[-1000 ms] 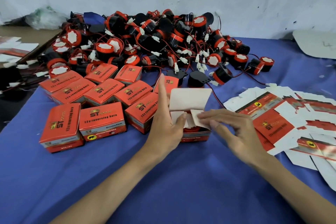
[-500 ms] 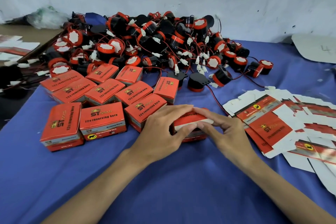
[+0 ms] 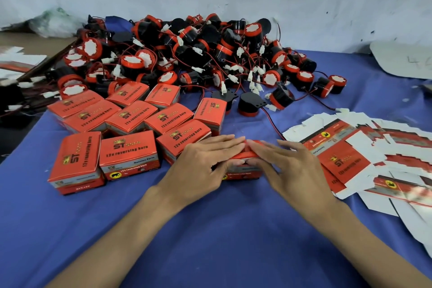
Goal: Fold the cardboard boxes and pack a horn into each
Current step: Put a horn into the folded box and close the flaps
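I read "ST" and "12v reversing horn" on the lid of the closed red carton (image 3: 129, 149) at 9 o'clock. Its front wall says "Genuine Parts" and repeats "12v reversing horn". The same brand and line show on the packed boxes (image 3: 132, 117) at 10 o'clock and on the flat carton blank (image 3: 343, 161) at 3 o'clock. The centre carton (image 3: 243, 173) carries "12v reversing horn" on its front. A grey board (image 3: 402, 61) at 2 o'clock bears a handwritten "4".

The box (image 3: 243, 173) in the middle is mostly hidden under the left hand (image 3: 201, 166) and the right hand (image 3: 287, 168). Their flat fingers cover its top, so only a red edge and part of the front face show. The flat blanks (image 3: 346, 161) at the right blur toward the picture's edge and run off it.
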Tool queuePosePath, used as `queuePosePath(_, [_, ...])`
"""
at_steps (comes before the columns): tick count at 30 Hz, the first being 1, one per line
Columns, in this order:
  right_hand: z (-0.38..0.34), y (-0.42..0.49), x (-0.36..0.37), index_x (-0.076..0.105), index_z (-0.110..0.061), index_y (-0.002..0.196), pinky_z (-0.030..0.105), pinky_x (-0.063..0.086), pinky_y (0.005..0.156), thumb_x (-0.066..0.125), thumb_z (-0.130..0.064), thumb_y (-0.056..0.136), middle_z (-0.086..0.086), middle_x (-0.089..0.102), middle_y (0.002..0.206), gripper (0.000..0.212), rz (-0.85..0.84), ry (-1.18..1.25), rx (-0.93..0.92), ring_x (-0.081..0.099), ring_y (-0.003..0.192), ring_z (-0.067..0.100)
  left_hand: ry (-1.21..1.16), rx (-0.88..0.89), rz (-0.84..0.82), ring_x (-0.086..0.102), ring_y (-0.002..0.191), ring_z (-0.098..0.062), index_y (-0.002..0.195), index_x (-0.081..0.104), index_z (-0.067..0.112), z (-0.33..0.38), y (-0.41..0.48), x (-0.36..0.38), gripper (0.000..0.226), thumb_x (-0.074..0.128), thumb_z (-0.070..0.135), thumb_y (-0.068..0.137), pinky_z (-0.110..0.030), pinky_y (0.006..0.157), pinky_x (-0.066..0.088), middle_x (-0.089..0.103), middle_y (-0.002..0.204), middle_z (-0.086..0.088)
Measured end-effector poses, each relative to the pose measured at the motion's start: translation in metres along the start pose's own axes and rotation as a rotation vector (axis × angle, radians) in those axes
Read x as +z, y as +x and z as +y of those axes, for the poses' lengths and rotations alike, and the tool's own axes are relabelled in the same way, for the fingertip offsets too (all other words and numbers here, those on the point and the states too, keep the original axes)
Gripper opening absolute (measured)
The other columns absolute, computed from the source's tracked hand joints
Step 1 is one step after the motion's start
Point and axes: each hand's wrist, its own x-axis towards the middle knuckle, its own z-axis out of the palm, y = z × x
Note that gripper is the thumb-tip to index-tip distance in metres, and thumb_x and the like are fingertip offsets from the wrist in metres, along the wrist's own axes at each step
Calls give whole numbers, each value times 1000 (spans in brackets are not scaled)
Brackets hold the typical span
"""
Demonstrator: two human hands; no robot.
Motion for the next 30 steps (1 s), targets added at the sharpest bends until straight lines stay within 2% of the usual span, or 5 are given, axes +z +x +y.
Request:
queuePosePath(3, [12,-2,-6,76,-10,99,44,56,82,51,-47,86,18,69,109,47,-86,-194,14,69,96,31,14,14,-30,54,125,-14,121,64,7,-1,-2,-3,35,60,26,92,-31,105,44,62,127,0])
queuePosePath(7, [26,-4,0,67,1,114,50,53,89,64,-36,88,15,52,135,45,-205,68,-75,52,123,34,52,46,-55,51,128,-13,124,62,9,-3,-3,-5,37,56,27,93,-30,108,41,59,131,2])
queuePosePath(13, [27,-7,4,64,-2,117,31,54,86,67,-42,83,4,63,123,53,-91,324,107,67,104,21,-43,-40,-156,35,138,-7,137,51,14,-6,-7,-5,45,52,33,97,-20,115,23,45,144,8])
queuePosePath(19, [22,-4,11,63,-4,116,30,47,100,69,-16,85,4,62,121,34,-32,365,-89,59,117,21,24,23,-113,44,134,-14,132,57,11,-6,-5,-3,42,59,27,94,-27,113,32,53,139,2])
queuePosePath(30, [8,-6,12,59,2,117,25,49,94,64,9,80,6,57,123,37,-71,530,4,54,120,24,188,73,-52,59,118,-25,122,63,0,-1,-1,-1,46,65,31,88,-35,104,42,63,127,-8])
